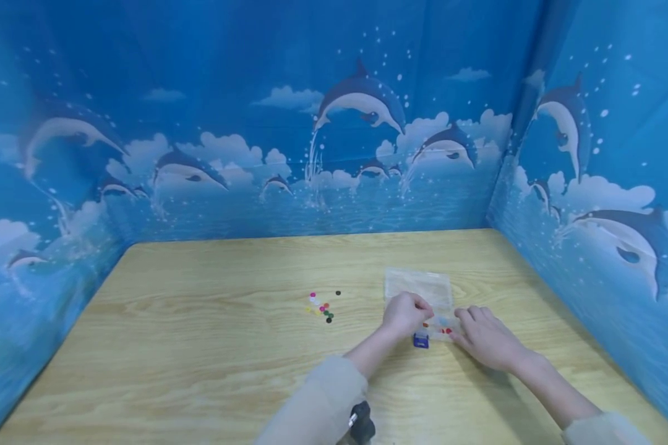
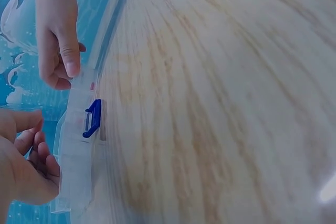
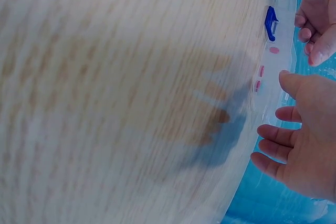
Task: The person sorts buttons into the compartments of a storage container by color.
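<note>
A clear plastic box (image 1: 435, 335) with a blue latch (image 1: 420, 340) lies on the table, its transparent lid (image 1: 417, 285) swung back behind it. Several small red and orange discs (image 1: 448, 331) show inside. My left hand (image 1: 405, 314) is over the box's left part, thumb and index fingertips together and the other fingers curled; I cannot tell whether something small is between them. My right hand (image 1: 487, 339) is at the box's right end, its thumb (image 3: 292, 81) right at the wall and the other fingers loosely spread, with nothing in its grasp.
Several loose coloured discs (image 1: 322, 308), among them pink, white, yellow, green and black ones, lie scattered left of the box. A wood-grain table (image 1: 200, 346) bears everything. Blue dolphin-print curtains (image 1: 245, 123) hang along its back and sides.
</note>
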A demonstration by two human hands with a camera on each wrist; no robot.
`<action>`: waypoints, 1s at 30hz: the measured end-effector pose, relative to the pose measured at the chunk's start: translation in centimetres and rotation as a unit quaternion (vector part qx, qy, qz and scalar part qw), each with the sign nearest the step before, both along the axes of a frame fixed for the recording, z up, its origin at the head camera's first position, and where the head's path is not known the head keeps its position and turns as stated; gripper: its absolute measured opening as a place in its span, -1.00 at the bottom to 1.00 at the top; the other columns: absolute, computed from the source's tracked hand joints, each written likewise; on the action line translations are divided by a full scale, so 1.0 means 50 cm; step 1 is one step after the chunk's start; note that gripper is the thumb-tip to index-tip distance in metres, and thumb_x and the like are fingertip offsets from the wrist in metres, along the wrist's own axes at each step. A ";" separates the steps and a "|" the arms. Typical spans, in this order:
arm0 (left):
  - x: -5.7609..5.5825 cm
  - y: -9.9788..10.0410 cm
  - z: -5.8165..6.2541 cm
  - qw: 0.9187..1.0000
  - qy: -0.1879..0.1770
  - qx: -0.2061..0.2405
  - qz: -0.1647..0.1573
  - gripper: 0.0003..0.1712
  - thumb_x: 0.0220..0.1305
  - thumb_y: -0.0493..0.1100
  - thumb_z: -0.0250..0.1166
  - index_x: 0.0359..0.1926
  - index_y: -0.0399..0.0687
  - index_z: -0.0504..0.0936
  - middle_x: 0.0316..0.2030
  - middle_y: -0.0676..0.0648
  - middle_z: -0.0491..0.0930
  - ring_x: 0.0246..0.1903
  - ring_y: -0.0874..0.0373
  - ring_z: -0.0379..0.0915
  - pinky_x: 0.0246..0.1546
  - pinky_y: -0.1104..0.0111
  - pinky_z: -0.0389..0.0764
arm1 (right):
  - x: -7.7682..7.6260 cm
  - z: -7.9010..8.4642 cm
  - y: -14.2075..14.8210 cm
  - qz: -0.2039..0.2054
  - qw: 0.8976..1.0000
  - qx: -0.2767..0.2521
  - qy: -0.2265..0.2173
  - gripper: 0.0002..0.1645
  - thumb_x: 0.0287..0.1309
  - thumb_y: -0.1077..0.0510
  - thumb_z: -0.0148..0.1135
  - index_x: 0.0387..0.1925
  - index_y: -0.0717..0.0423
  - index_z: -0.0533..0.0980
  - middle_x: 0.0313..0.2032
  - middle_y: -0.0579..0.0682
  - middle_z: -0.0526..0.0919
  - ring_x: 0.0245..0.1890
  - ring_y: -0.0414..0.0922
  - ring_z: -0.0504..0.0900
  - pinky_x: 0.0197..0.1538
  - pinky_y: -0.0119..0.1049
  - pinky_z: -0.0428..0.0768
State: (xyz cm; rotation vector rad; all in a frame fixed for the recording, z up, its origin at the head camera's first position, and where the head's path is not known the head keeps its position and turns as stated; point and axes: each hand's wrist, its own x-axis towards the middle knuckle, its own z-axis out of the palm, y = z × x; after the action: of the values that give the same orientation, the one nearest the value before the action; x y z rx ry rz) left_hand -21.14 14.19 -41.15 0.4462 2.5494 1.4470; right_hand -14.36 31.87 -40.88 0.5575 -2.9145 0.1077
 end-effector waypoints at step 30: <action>-0.071 -0.200 0.030 0.995 -0.043 0.084 0.033 -0.89 0.17 -0.20 0.28 -0.33 -0.16 0.65 -0.37 -0.01 0.59 -0.37 0.16 0.44 -0.38 0.35 0.48 | -0.004 0.001 -0.006 -0.023 0.999 -0.006 -0.030 -0.45 0.13 0.05 0.22 -0.02 0.42 0.38 -0.19 0.25 0.50 -0.15 0.20 0.46 -0.10 0.07 0.46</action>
State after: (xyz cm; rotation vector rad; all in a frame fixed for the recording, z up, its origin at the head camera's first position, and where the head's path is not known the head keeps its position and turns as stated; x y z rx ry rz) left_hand -24.69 4.19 -39.66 0.3179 2.4077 1.6746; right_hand -14.54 31.55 -40.84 0.4933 -2.9804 0.1394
